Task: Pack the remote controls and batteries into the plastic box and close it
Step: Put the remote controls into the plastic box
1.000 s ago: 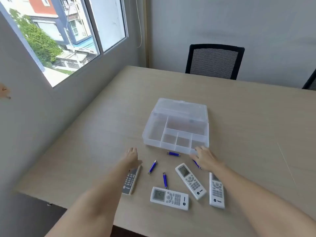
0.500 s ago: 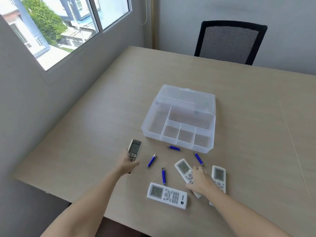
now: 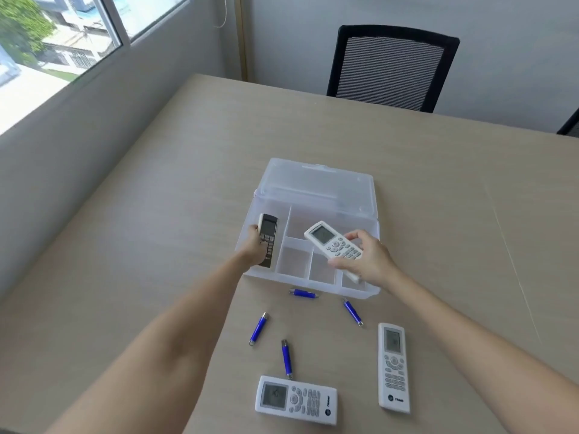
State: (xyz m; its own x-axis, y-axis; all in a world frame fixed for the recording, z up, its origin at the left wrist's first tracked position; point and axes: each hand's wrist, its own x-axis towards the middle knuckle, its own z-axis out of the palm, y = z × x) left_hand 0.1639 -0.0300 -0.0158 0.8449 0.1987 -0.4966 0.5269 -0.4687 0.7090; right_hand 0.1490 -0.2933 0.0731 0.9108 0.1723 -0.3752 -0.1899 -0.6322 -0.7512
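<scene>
A clear plastic box (image 3: 316, 195) lies open mid-table, lid folded back, its divided compartments bare. My left hand (image 3: 252, 249) grips a dark grey remote (image 3: 268, 238) over the box's long left compartment. My right hand (image 3: 369, 258) holds a white remote (image 3: 332, 244) above the small front compartments. Two more white remotes lie near me on the table, one crosswise (image 3: 296, 399) and one lengthwise (image 3: 393, 366). Several blue batteries lie between them and the box: (image 3: 303, 293), (image 3: 352, 311), (image 3: 259, 328), (image 3: 286, 358).
The beige table (image 3: 156, 245) runs along a grey wall with a window on the left. A black mesh chair (image 3: 391, 67) stands at the far edge, and part of another chair (image 3: 570, 123) shows at the right.
Both hands lifted their remotes off the table and carried them forward over the open box. The camera has tilted down and closer.
</scene>
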